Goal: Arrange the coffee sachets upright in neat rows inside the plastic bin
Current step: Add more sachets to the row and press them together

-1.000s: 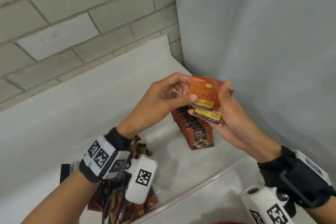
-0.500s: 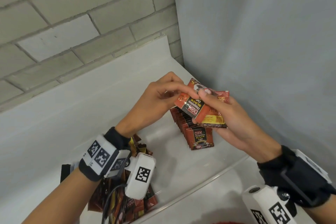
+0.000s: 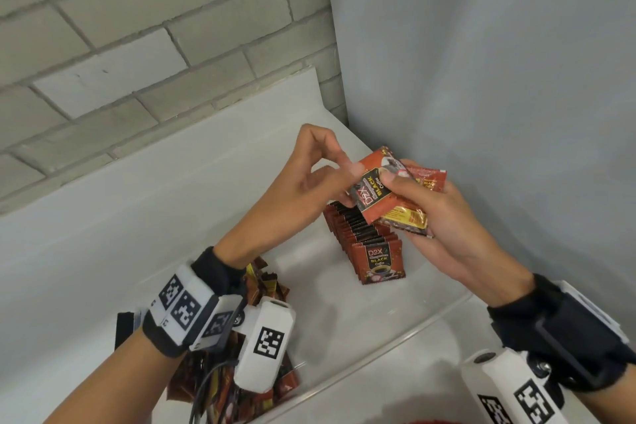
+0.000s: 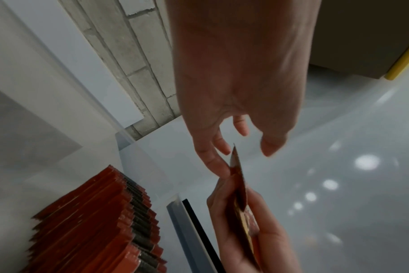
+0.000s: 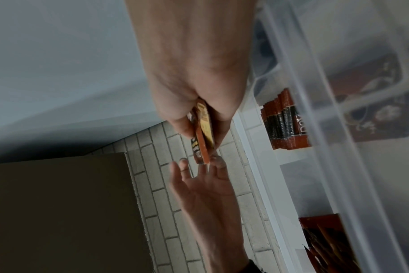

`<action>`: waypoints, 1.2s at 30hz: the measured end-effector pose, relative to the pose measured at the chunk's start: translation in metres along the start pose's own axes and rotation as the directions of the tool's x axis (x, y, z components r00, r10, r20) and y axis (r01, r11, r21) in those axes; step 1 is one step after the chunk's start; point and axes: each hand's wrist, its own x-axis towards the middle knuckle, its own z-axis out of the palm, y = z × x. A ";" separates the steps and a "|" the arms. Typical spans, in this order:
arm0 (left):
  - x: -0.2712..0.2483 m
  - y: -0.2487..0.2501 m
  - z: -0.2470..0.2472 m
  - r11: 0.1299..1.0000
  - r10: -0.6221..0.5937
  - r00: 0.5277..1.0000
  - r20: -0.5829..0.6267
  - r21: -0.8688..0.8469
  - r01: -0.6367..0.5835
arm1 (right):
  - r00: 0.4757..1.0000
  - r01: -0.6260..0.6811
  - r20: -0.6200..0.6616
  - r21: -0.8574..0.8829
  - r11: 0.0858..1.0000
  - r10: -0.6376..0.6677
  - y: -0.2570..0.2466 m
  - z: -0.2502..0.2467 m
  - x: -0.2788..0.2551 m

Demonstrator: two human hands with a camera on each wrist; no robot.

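Observation:
My right hand [image 3: 437,217] grips a small stack of red coffee sachets [image 3: 377,198] above the clear plastic bin [image 3: 378,349]; the top one shows its printed front. My left hand [image 3: 327,179] is beside them with fingers loose, fingertips [image 4: 218,166] touching the top sachet's edge [image 4: 239,184] and thumb apart. A row of sachets [image 3: 371,244] stands upright in the bin's far right corner, below the hands. The right wrist view shows the stack [image 5: 204,133] edge-on between thumb and fingers.
A loose pile of sachets [image 3: 241,389] lies at the bin's near left end, partly behind my left wrist. Bare bin floor [image 3: 327,306] lies between pile and row. A brick wall [image 3: 137,45] stands behind and a grey panel [image 3: 481,79] to the right.
The top sachet was turned from its orange back to its printed front and laid on the stack. My left hand released its pinch and its fingers opened.

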 end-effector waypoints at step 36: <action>-0.002 -0.072 0.039 0.372 0.183 0.798 0.574 0.711 -0.597 | 0.981 0.182 -0.083 0.101 0.978 -0.174 0.001 0.003 -0.002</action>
